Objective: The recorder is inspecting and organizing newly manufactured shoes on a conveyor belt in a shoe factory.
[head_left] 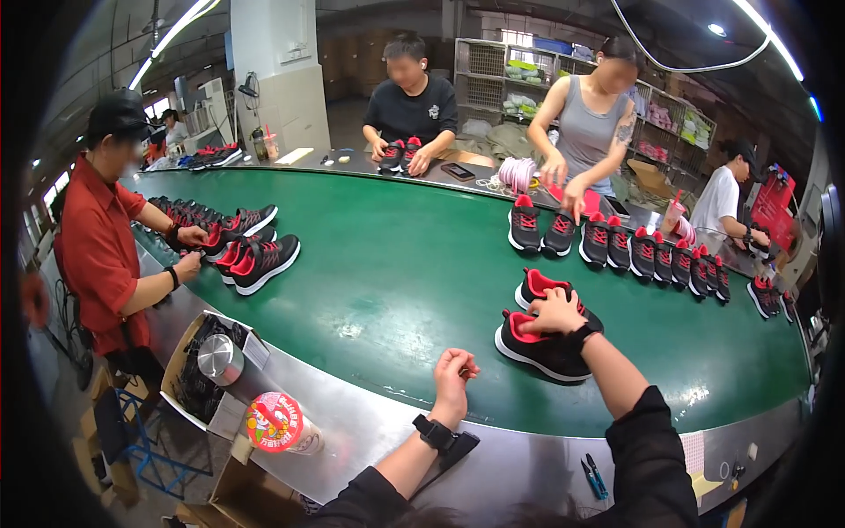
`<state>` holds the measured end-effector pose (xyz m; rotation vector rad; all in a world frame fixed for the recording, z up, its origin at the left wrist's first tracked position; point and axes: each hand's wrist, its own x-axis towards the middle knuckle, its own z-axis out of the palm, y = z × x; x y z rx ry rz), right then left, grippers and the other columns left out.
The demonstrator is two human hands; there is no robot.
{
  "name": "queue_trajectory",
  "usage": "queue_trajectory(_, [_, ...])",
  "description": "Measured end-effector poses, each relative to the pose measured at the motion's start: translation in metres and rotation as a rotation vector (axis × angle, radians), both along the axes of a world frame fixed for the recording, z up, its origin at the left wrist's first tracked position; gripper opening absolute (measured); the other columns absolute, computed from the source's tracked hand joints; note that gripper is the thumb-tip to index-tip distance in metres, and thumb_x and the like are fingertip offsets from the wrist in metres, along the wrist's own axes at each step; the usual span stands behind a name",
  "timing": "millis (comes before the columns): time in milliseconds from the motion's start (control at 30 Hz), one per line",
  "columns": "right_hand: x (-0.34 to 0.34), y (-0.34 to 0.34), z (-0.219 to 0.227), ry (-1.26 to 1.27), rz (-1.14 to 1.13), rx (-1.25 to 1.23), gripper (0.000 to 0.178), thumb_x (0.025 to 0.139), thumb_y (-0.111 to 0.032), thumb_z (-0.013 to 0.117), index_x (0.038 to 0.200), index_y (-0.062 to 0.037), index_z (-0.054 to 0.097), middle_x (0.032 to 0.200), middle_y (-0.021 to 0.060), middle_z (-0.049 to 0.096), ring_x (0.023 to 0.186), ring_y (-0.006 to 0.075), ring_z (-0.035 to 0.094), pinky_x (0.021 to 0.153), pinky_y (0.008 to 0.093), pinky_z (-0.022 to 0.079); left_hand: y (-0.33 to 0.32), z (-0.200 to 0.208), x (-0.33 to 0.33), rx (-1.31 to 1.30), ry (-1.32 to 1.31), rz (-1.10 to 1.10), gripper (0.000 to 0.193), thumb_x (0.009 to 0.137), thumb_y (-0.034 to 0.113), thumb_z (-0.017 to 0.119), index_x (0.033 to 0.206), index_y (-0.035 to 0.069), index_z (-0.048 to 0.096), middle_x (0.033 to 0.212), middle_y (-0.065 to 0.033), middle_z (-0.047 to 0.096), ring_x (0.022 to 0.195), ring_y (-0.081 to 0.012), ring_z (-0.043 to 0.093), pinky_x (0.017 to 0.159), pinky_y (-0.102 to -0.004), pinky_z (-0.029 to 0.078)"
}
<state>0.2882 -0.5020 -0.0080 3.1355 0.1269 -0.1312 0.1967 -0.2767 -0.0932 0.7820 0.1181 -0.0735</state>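
Observation:
My right hand reaches over a pair of black sneakers with red lining and white soles, on the green belt at right of centre. Its fingers are closed at the collar of the nearer sneaker, partly down in its opening. Just beyond stands the other sneaker, partly hidden by that hand. My left hand hovers over the belt's near edge, apart from the sneakers. Its fingers are curled in, and whatever they may hold is hidden.
A row of sneakers lines the belt's far right; a co-worker touches one. More sneakers stand at left by a person in red. On the steel ledge are a lidded cup, a carton with a metal-lidded container, and thread snips.

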Motion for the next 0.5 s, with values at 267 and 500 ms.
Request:
queue_trajectory(267, [0.005,0.009,-0.023,-0.324,0.335,-0.201,0.014,0.070,-0.013,0.063,0.082,-0.0116,0.071,0.092,-0.0009,0.065,0.108,0.0200,0.053,0.100,0.0647,0.028,0.018,-0.014,0.016,0.140,0.067,0.205,0.008,0.090,0.015,0.053,0.090,0.008,0.057,0.079,-0.0017,0.057,0.071,-0.0109,0.055,0.064,-0.0242,0.042])
queue_trajectory(500, [-0.069,0.061,0.005,-0.494,0.723,0.158,0.018,0.068,-0.015,0.070,0.086,-0.0177,0.067,0.099,-0.0053,0.061,0.116,0.0170,0.050,0.110,0.0591,0.020,0.014,-0.033,0.026,0.848,-0.127,0.307,0.048,0.093,0.036,0.054,0.128,0.003,0.053,0.123,-0.0218,0.051,0.121,-0.0322,0.043,0.104,-0.0385,0.032])
